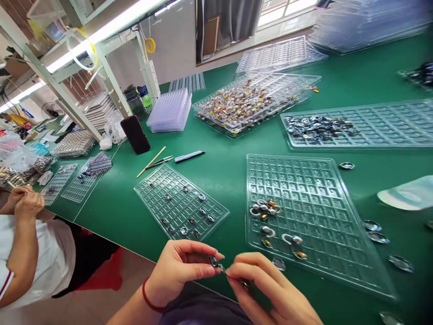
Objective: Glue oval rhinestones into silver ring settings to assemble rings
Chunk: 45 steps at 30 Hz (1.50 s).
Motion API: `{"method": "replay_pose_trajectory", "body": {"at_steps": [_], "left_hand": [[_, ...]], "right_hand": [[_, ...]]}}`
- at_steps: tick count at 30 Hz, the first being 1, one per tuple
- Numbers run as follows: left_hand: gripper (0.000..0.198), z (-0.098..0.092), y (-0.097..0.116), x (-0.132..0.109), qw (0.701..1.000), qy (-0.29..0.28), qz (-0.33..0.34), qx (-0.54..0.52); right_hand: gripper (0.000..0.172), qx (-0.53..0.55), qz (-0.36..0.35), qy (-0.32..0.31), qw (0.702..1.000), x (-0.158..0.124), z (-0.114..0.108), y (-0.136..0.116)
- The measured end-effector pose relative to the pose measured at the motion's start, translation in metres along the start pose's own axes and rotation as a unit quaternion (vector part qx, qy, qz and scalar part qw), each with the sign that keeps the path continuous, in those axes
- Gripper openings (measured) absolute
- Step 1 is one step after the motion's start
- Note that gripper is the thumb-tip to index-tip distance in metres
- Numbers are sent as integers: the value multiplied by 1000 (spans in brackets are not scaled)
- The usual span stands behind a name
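My left hand (181, 266), with a red cord on its wrist, pinches a small dark faceted stone (214, 261) between thumb and fingertips. A thin metal-looking piece joins the stone on its right side. At that piece, the thumb and fingers of my right hand (267, 284) are closed; what they grip is mostly hidden. Just beyond my hands, a clear compartment tray (158, 189) carries several dark stones. To the right, a larger clear tray (297, 180) holds ring-shaped pieces with silver and amber stones (265, 208). One loose oval stone (278, 264) lies near my right hand.
Tweezers (159, 163), a wooden stick (151, 161), a pen (190, 156) and a phone (135, 134) lie behind the small tray. Farther back are filled trays (237, 106) and a tray of dark stones (318, 127). A co-worker's hands (29, 201) are at far left.
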<state>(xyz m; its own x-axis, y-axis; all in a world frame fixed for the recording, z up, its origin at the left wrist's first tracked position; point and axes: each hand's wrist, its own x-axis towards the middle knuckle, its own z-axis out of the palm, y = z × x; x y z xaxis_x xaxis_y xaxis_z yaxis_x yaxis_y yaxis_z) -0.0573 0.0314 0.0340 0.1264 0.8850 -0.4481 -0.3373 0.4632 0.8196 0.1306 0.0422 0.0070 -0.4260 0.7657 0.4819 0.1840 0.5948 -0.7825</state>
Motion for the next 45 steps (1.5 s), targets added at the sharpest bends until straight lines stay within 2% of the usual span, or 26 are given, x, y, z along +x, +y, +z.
{"method": "replay_pose_trajectory", "body": {"at_steps": [6, 17, 24, 31, 37, 41, 45], "left_hand": [[30, 5, -2, 0, 998, -14, -26, -53], [33, 4, -7, 0, 997, -17, -40, -63], [34, 2, -9, 0, 996, -61, -36, -50], [30, 3, -13, -1, 995, -71, -6, -73], [23, 4, -15, 0, 995, -51, 6, -85], [29, 7, -17, 0, 997, -26, -2, -75], [36, 8, -20, 0, 998, -26, -4, -53]], "right_hand": [[15, 4, 21, 17, 1000, -2, 1, -2], [14, 30, 46, 19, 998, -4, 0, -5], [20, 39, 30, 7, 999, -5, -3, -6], [20, 34, 8, 34, 999, -1, -4, -10], [21, 31, 4, 34, 999, 0, -5, -11], [21, 31, -1, 40, 999, 0, -5, -12], [19, 38, 1, 44, 998, 1, -5, -14]]}}
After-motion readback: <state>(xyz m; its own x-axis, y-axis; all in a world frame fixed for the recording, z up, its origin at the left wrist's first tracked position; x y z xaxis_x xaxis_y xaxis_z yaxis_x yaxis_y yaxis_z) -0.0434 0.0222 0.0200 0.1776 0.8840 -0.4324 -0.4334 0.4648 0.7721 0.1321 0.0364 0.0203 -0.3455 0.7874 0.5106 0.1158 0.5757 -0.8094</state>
